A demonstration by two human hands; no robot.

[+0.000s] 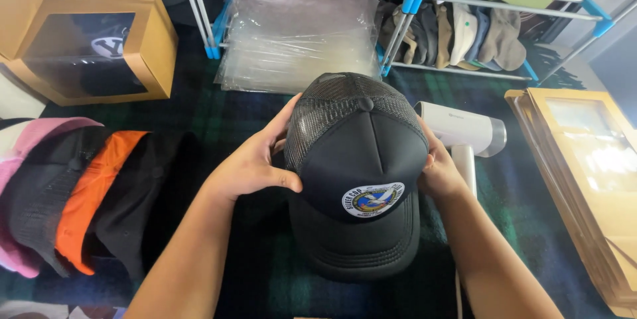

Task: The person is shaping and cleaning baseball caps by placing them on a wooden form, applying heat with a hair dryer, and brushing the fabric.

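A black trucker cap (355, 160) with a mesh back and a round white-and-blue patch on its front panel is held up between both hands, brim toward me. My left hand (255, 160) grips its left side, thumb on the front panel. My right hand (438, 170) holds the right side, its fingers partly hidden behind the cap.
A row of caps, pink, black and orange (86, 199), lies at left. A tan window box (99, 47) holding a cap stands at back left. Clear plastic sheets (298, 27) lean on a metal rack of caps (478, 27). A white handheld steamer (464, 133) and flat tan boxes (584, 180) lie at right.
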